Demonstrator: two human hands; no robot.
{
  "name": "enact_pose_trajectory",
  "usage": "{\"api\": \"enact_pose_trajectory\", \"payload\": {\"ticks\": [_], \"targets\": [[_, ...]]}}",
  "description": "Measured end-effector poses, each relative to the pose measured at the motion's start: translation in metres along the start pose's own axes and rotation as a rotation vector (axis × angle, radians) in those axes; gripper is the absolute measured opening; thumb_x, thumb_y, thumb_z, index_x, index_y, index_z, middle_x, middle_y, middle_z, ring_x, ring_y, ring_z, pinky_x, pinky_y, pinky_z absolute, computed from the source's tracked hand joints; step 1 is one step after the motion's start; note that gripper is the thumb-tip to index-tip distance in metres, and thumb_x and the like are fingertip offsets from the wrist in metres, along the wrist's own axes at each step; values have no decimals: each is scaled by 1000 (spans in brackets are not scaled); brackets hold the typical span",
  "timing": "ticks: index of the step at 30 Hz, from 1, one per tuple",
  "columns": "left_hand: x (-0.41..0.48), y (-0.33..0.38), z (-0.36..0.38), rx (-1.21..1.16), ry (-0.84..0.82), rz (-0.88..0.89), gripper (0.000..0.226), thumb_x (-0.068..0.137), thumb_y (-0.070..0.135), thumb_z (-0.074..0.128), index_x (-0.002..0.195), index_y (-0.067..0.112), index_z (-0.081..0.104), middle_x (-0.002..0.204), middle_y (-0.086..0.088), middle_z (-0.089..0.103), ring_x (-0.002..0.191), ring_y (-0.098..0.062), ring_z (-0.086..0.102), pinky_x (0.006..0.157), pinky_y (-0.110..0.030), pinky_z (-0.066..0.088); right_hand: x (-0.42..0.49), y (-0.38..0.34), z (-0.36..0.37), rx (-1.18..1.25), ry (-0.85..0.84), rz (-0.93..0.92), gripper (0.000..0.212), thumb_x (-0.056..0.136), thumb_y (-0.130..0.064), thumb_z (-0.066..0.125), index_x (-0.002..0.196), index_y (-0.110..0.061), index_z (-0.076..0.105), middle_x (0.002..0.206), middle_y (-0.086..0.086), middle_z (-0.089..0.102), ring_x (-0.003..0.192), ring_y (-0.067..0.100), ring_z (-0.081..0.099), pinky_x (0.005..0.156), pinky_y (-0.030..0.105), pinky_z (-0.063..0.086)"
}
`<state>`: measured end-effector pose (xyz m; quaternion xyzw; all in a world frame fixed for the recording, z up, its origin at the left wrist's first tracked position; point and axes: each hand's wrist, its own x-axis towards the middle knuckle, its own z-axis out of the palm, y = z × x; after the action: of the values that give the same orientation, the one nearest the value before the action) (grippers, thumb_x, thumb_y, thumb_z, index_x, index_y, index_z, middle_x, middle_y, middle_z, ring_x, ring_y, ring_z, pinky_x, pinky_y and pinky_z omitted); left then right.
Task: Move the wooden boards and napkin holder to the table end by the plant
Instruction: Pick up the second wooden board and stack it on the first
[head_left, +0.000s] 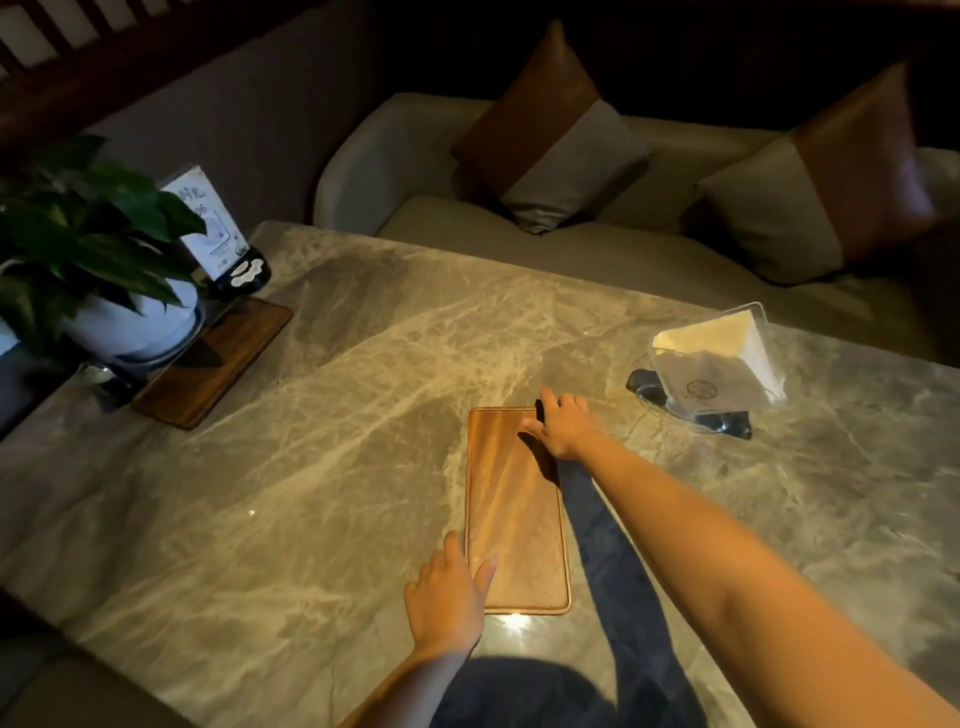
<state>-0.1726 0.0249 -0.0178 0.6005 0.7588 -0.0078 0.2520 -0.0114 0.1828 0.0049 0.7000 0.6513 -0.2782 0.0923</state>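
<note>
Centrally, the long brown wooden board (511, 509) is lying on the grey marble counter (311, 467). The right hand (563, 426) is gripping its far corner, fingertips hiding over the edge. The left hand (447, 587) is resting straight fingers against its near left edge. The clear plastic napkin holder (717, 364) is standing at right. The second brown wooden board (228, 353), upper left, is lying partly hidden under the white plant pot (130, 322).

A printed card in a clear upright stand (210, 223) with a dark base sits at the far left corner of the grey marbled counter (337, 415). Beyond the counter runs a pale sofa (441, 218). Two brown-and-grey cushions lean on it, one at the middle (550, 140), one at the right (826, 182). A wooden slatted rail (52, 31) crosses the upper left corner.
</note>
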Motion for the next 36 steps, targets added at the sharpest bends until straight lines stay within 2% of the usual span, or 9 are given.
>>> {"api": "enact_pose_trajectory", "payload": {"ticks": [6,10,13,16,18,21,25,30,36], "targets": [[-17,4,12,29,-77,-43,70,82,64,44,135,20,32,126,-2,60,114,-22,58,94,-34,43,13,-1,5,-17,-26,-43,64,97,-49,33,145,-9,23,146,21,33,137,38,27,112,48,31],[-24,5,16,75,-123,-54,85,73,70,50,138,20,26,127,-2,60,114,-21,58,95,-33,43,17,2,8,-30,-37,-53,60,97,-49,33,143,-9,28,148,19,30,140,37,23,111,49,32],[-28,6,17,99,-157,-67,99,63,79,41,140,18,24,132,-4,57,118,-22,56,99,-34,42,18,5,11,-45,-27,-64,60,97,-48,35,141,-9,31,148,18,30,140,36,22,110,50,33],[-25,6,16,107,-126,-62,86,70,65,59,135,17,30,120,-4,65,108,-22,63,89,-31,47,19,7,14,-31,-21,-61,60,97,-47,37,140,-7,32,147,18,31,139,35,23,110,51,34],[-23,5,14,93,-139,-51,82,72,60,63,133,16,32,117,-5,67,104,-24,65,85,-32,49,18,6,15,-4,-12,-58,61,97,-46,38,140,-4,32,147,18,33,139,35,25,112,48,33],[-20,3,13,28,-170,-55,81,72,54,67,133,16,31,119,-7,66,107,-27,64,87,-35,49,19,4,14,123,-6,4,62,96,-44,42,138,1,34,145,22,37,137,36,31,112,42,31],[-17,1,13,-47,-187,-63,79,70,47,74,131,18,33,120,-8,65,109,-29,63,88,-37,49,22,9,13,324,0,142,61,92,-40,52,135,0,36,139,24,46,130,39,42,105,43,39],[-9,-3,11,-116,-191,-50,77,67,39,78,128,18,37,120,-9,66,110,-31,61,87,-38,49,18,11,7,374,72,176,59,90,-35,56,134,1,36,130,25,54,122,39,50,94,41,45],[10,-17,-14,-172,-140,-3,77,65,37,81,128,19,39,118,-8,67,107,-30,63,84,-38,50,16,-10,-14,387,143,160,62,88,-31,61,135,0,34,127,25,56,117,39,54,90,42,47]]}}
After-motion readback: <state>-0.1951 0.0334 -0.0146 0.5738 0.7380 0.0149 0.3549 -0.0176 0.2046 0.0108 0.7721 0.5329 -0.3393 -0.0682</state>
